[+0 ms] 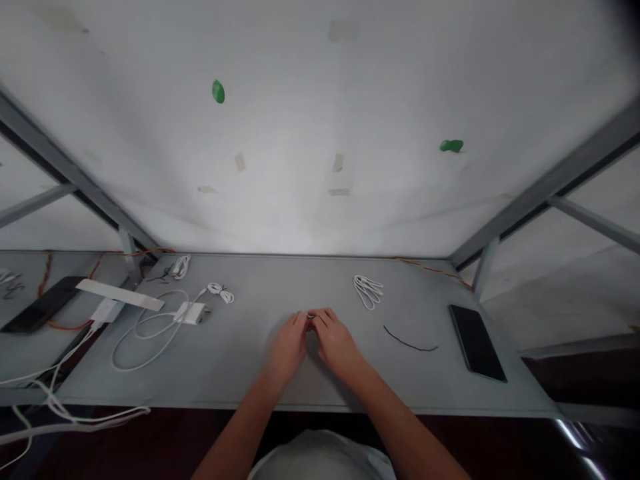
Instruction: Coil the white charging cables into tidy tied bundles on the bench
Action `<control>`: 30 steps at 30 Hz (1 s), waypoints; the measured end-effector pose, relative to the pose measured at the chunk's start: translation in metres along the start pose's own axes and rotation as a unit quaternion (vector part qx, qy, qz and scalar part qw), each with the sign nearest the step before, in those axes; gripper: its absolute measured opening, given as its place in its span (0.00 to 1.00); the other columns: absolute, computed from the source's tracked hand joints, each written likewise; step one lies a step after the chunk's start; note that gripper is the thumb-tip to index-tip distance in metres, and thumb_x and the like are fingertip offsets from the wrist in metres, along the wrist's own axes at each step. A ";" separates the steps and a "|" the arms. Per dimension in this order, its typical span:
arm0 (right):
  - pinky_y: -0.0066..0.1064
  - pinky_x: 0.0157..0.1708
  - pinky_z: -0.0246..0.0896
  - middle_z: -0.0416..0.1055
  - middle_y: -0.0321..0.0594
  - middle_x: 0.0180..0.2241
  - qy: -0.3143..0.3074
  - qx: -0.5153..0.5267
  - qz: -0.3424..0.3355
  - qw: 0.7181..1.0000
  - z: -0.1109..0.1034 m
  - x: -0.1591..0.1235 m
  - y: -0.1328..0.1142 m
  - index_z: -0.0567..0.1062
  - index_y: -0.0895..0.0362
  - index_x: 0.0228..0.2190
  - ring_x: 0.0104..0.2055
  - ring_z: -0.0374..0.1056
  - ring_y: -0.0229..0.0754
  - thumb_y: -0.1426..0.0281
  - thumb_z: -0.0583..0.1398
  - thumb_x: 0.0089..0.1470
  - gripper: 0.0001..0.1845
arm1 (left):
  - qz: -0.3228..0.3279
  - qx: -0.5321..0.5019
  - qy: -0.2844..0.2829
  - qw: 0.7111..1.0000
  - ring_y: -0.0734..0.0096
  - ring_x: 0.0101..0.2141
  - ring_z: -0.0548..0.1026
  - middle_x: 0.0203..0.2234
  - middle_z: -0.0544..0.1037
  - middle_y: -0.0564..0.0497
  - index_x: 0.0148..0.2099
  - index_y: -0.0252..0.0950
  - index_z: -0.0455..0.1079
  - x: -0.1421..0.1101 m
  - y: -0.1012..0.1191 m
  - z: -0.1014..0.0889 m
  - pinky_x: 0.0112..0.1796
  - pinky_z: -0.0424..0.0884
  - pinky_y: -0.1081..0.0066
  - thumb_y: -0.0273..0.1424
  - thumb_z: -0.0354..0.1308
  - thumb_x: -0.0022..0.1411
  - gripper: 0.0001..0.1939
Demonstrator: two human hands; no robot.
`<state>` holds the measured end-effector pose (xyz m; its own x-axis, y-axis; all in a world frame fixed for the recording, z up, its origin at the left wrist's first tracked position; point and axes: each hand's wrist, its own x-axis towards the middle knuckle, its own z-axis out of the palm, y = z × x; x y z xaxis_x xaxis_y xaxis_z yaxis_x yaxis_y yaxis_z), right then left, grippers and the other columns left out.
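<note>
The left hand [290, 341] and right hand [334, 339] meet at the fingertips near the middle of the grey tabletop [280, 277], pinching between them a small pale object [311, 316]; the fingers cover most of it, so its shape is hard to make out. Beyond the right hand lies a looped white cable [369, 292]; farther right are a bent black twist tie [410, 345] and a dark-screened smartphone [477, 342]. On the left, 2 bundled white cables [221, 292] lie near a white charger plug [193, 314]. A pale flat strip [120, 295] covers part of a dark flat device [45, 305]. Several white cords [75, 421] are cut off by the left edge, and the area below the tabletop is too dark to read
</note>
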<state>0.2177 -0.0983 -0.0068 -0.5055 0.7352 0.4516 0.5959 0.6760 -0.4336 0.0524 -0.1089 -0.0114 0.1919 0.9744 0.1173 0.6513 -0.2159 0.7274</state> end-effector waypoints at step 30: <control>0.36 0.42 0.70 0.80 0.48 0.40 0.044 0.058 0.139 0.988 0.016 -0.005 0.004 0.74 0.57 0.50 0.40 0.76 0.48 0.78 0.53 0.64 0.17 | -0.186 -0.120 0.056 0.974 0.63 0.37 0.83 0.38 0.84 0.44 0.40 0.37 0.78 0.012 0.012 0.008 0.42 0.76 0.64 0.26 0.56 0.68 0.09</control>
<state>0.2124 -0.0985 -0.0229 -0.2732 0.8894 0.3666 0.6261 0.4537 -0.6342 0.0685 -0.1003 -0.0066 -0.1141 0.9861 -0.1205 0.4671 0.1603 0.8695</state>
